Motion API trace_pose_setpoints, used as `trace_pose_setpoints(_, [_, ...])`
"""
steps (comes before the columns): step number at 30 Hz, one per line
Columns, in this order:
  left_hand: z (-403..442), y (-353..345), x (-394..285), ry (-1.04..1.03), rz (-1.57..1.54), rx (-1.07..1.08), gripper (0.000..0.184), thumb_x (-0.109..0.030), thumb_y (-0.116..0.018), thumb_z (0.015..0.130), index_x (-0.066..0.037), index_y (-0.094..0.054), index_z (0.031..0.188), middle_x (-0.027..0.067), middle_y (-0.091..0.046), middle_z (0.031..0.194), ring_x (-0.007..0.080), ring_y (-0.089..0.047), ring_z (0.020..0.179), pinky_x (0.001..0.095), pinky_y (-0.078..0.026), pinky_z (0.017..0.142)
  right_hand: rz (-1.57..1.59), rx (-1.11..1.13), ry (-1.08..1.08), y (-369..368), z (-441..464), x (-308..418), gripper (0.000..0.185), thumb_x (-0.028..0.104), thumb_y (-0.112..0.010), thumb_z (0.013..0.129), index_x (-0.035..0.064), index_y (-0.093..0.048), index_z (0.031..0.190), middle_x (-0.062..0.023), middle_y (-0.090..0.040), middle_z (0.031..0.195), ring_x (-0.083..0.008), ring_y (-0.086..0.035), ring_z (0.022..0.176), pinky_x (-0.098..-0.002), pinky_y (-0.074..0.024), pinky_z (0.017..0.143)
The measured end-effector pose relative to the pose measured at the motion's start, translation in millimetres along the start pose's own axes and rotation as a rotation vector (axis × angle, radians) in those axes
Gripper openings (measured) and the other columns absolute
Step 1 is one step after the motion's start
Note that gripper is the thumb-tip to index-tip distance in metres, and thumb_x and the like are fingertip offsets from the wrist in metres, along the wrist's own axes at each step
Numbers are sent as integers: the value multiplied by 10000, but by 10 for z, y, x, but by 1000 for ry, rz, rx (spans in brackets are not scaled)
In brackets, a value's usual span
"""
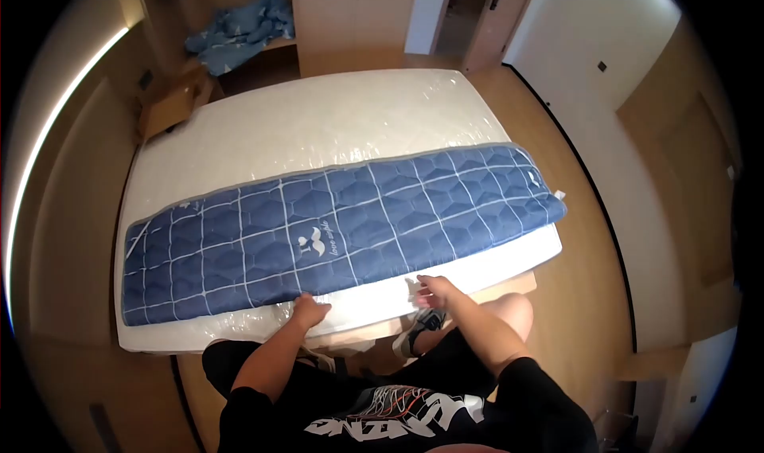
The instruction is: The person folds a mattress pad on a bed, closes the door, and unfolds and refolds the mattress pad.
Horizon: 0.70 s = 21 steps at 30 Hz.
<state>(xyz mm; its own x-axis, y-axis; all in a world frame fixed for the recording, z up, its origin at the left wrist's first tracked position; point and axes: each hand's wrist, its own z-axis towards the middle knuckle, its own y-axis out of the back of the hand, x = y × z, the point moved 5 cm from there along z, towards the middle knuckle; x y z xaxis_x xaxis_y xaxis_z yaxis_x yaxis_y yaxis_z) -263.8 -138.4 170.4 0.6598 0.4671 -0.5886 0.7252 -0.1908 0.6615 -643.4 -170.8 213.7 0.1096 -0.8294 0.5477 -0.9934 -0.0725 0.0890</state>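
The blue quilted pad with white grid lines and a grey border (350, 238) lies lengthwise over the near half of the white mattress in shiny clear plastic film (318, 123), from 9 o'clock to 3 o'clock of the view. It seems to be folded, and its long side is probably placed so near in order that both hands can reach it from a squat. The film presumably protects the mattress from dirt. At 11 o'clock, a crumpled bundle of light-blue patterned cloth (245, 33) is heaped beside the pale wooden cabinet (354, 33), I suppose to keep it apart from the pad.

The left hand (311, 310) is at 7 o'clock, at the near edge of the pad. Its thumb points toward 3 o'clock; whether the fingers grip the edge, I cannot tell. The right hand (434, 292) is at 5 o'clock, just beside the same edge, with its fingers loosely spread and apparently holding nothing. Its palm seems turned toward the left hand. Both bare forearms reach forward between the bent knees, the left one rather straight, the right one slanting inward toward 11 o'clock.
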Motion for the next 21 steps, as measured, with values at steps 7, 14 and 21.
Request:
trace_pose_setpoints(7, [329,419,995,506,-1367,-501,686,-310,-755,672,-57,-452,1232,140,-552,1102,264,-566,841,435,-470,576,670,401,-97,-823,928,-125,569,559,-451,914,-7,-503,881,-107,-589,717,-220,-608,627,-342,-562,620])
trace_pose_setpoints(14, [38,1297,1774,634,-1733,-1217,798,-129,-742,673,0,-240,1280,249,-464,1259,352,-523,1091,490,-476,855,571,194,-10,-722,824,106,304,350,-400,989,75,-529,986,-51,-541,662,-172,-507,542,-296,-414,451])
trace_pose_setpoints(21, [1,2876,3119,807,-1545,-1142,608,-170,-698,684,139,-451,1146,232,-598,1093,313,-622,894,401,-508,782,445,58,-99,-712,508,-279,350,386,-364,994,71,-514,962,-74,-525,698,-225,-504,594,-359,-418,504])
